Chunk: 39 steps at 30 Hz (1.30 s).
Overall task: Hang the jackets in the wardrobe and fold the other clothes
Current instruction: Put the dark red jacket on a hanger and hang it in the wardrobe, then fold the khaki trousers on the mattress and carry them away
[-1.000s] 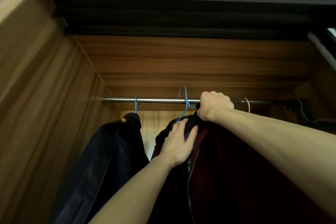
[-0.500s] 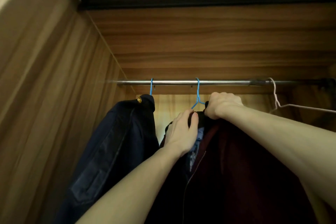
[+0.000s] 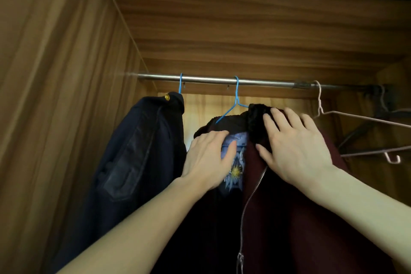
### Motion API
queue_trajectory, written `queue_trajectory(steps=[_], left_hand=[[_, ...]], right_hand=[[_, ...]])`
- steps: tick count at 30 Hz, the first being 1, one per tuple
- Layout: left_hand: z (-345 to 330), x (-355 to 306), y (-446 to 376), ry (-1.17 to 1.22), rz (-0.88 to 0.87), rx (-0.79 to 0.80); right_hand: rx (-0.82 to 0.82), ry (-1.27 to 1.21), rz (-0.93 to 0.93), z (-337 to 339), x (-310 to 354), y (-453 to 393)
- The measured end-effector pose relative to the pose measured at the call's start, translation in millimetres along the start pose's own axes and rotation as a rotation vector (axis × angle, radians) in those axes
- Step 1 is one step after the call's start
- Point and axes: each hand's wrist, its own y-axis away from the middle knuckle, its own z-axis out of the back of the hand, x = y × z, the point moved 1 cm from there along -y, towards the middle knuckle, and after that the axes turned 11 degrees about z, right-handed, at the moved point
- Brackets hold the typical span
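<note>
Maroon jacket [image 3: 300,218] hangs on a blue hanger [image 3: 236,104] hooked over the rail [image 3: 211,79], midway along it, beside a navy jacket [image 3: 142,151] near the rail's left end. The left hand [image 3: 206,162] and right hand [image 3: 295,147] both lie flat on its collar, fingers spread, gripping nothing. A careless tug could slide the collar off the thin wire, or unhook the hanger.

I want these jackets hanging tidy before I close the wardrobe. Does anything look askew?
The maroon jacket sits lopsided: its black collar is bunched right of the blue hanger hook, and the hanger's left arm shows bare. Both hands rest flat on it. The navy jacket hangs fine.
</note>
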Motion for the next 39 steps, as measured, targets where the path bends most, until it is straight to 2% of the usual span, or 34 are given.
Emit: queue_trajectory(steps=[5,7,20,24,28,34,39], left_hand=[[25,-18,70,-0.162,-0.193,-0.03],[30,-28,105,-0.194,-0.22,-0.015],[59,-80,311,-0.216,-0.008,0.143],[66,-83,368,-0.128,-0.011,0.163],[61,-90,412,-0.034,-0.103,0.221],[34,-114,451,0.243,-0.12,0.319],[-6,-150,486,0.512,-0.172,0.427]], right_hand=[[-0.082,-0.174,-0.014,6,1,81],[-0.087,-0.221,-0.041,4,6,119],[0.003,-0.498,-0.186,18,25,339],[0.057,-0.538,-0.225,36,31,389],[0.128,-0.579,-0.239,56,34,428],[0.268,-0.526,-0.287,82,34,487],[0.399,-0.375,-0.491,110,24,546]])
